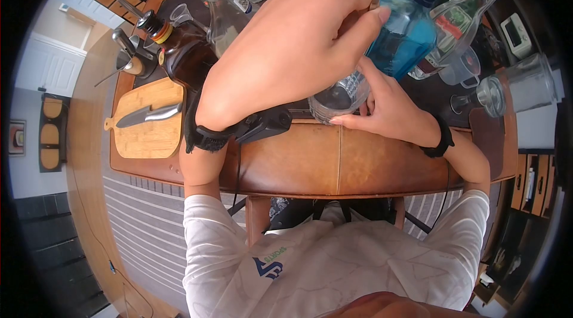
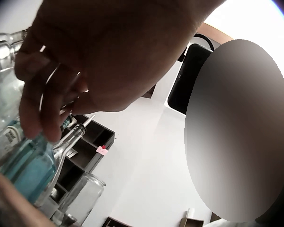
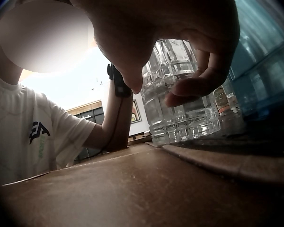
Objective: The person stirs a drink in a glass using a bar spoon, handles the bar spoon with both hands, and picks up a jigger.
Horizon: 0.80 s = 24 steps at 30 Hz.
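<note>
My right hand (image 1: 400, 106) holds a clear cut-glass tumbler (image 1: 331, 106) at the table's padded leather edge, thumb and fingers round its sides. In the right wrist view the patterned tumbler (image 3: 182, 113) stands upright, with fingers (image 3: 182, 92) against it. My left hand (image 1: 298, 43) hangs above and behind the tumbler, its fingers bent downward and thumb near the forefinger. In the left wrist view its fingertips (image 2: 52, 130) overlap a blue bottle (image 2: 31, 168); I cannot tell whether they hold anything. The blue bottle (image 1: 409, 37) stands just beyond my right hand.
On the left, a knife (image 1: 149, 115) lies on a wooden cutting board (image 1: 134, 142) beside a brown bottle (image 1: 185, 49) with a pourer. A clear labelled bottle (image 1: 453, 31), a plastic measuring cup (image 1: 462, 67) and a glass jar (image 1: 528, 82) stand on the right. More glassware crowds the back.
</note>
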Tool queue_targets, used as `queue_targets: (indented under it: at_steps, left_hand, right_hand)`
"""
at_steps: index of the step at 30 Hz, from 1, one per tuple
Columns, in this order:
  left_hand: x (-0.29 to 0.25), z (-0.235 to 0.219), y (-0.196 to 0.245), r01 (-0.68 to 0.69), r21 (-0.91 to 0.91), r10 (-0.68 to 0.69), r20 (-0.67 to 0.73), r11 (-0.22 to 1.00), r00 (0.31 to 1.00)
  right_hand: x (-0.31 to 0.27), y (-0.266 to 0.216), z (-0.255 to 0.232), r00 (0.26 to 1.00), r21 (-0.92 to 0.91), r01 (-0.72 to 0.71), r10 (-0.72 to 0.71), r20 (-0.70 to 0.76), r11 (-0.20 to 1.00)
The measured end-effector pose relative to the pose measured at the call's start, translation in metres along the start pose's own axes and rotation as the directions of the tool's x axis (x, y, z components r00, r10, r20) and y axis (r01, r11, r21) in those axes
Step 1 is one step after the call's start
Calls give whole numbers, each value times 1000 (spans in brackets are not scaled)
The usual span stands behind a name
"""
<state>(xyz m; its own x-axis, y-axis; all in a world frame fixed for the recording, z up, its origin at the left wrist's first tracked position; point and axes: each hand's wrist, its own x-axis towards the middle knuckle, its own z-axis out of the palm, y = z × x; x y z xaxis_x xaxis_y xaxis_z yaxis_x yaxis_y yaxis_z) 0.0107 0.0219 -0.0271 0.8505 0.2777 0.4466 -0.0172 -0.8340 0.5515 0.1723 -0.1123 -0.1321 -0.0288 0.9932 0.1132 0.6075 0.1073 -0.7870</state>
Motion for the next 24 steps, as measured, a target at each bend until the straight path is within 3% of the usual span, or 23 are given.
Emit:
queue_targets:
  at_steps: [11, 15, 17, 20, 24]
  left_hand:
    - [0, -2, 3, 54, -23, -53, 60, 998, 997]
    - [-1, -5, 3, 16, -17, -15, 34, 1000, 999]
    - [-2, -10, 15, 198, -110, -191, 75, 974, 979]
    - [-3, -5, 10, 103, -61, -105, -25, 993, 994]
    - [-2, -5, 13, 98, -58, -100, -22, 993, 995]
  right_hand:
    - [0, 0, 1, 1000, 6, 25, -25, -19, 1000]
    - [0, 1, 1, 1000, 15, 12, -12, -7, 1000]
    - [0, 3, 1, 1000, 16, 9, -9, -6, 1000]
    - [0, 3, 1, 1000, 20, 13, -13, -7, 1000]
    - [0, 3, 1, 1000, 16, 20, -20, -2, 1000]
